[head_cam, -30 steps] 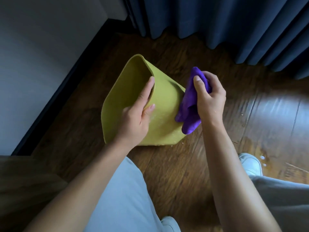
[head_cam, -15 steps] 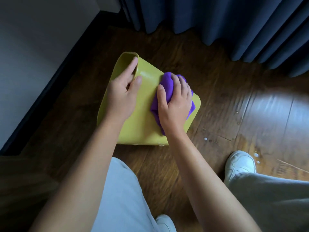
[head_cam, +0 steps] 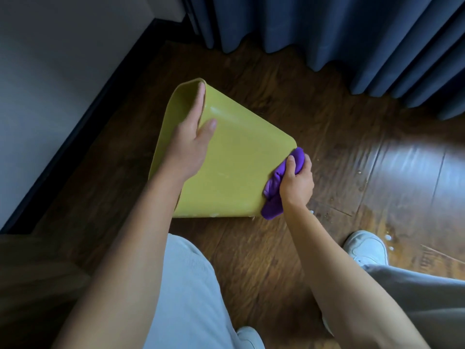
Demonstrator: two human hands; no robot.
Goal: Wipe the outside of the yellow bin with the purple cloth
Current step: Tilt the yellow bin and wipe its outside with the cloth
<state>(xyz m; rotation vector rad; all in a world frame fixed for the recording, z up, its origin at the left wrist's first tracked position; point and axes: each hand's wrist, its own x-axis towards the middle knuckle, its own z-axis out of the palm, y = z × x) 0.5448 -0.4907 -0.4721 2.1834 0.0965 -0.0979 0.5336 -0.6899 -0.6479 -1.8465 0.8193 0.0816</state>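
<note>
From above, the yellow bin lies tipped on its side on the wooden floor, its open mouth turned toward ten o'clock and its base toward four o'clock. Its broad upper wall faces up, with pale smears along the top edge and near the bottom edge.

The left hand grips the rim at the mouth: the fingers reach inside the opening while the thumb presses on the outer wall, so the rim is pinched between them.

The right hand is at the bin's base corner, at about four o'clock from the bin's middle. Its fingers are curled tight round the purple cloth, which is bunched up and pressed against the bin's edge; a tail of cloth hangs below the hand to the floor.

Dark blue curtains hang across twelve to two o'clock, and a grey wall with a dark skirting runs down the left. Small white drops dot the floor at four o'clock, beside a white shoe. Pale trouser legs fill the bottom of the view.
</note>
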